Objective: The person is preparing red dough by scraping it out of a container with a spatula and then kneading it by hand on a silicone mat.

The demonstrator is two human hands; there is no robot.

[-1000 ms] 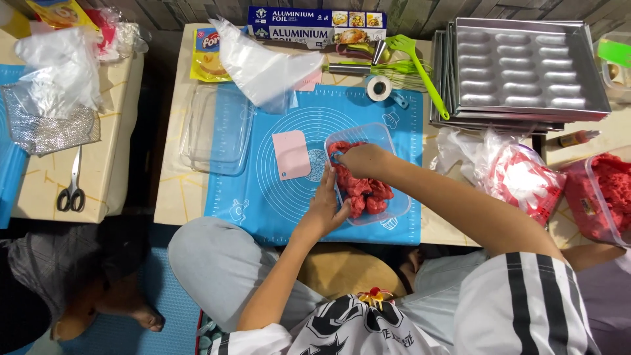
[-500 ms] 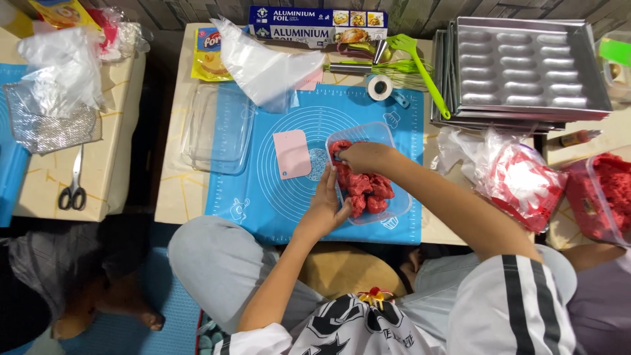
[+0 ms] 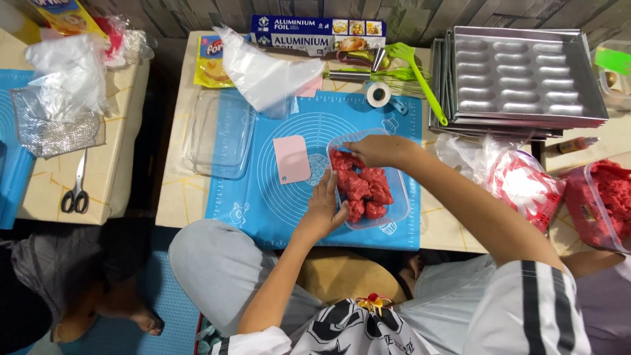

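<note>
A clear plastic tub (image 3: 399,217) of red chunks (image 3: 365,189) stands on a blue baking mat (image 3: 276,204) on a low table. My left hand (image 3: 325,208) grips the tub's left wall, thumb at the rim and fingers along the outside. My right hand (image 3: 379,150) reaches in from the right over the tub's far edge. Its fingers are curled on a red chunk at the tub's far-left corner.
A pink scraper (image 3: 291,158) lies left of the tub, and a clear dish (image 3: 220,135) beyond it. A plastic bag (image 3: 269,75), foil box (image 3: 317,33), tape roll (image 3: 378,94) and green spatula (image 3: 415,71) lie at the back. Stacked metal trays (image 3: 519,79), a red-filled bag (image 3: 526,185) and another tub (image 3: 608,204) are right. Scissors (image 3: 75,189) lie on the left table above a seated person (image 3: 72,279).
</note>
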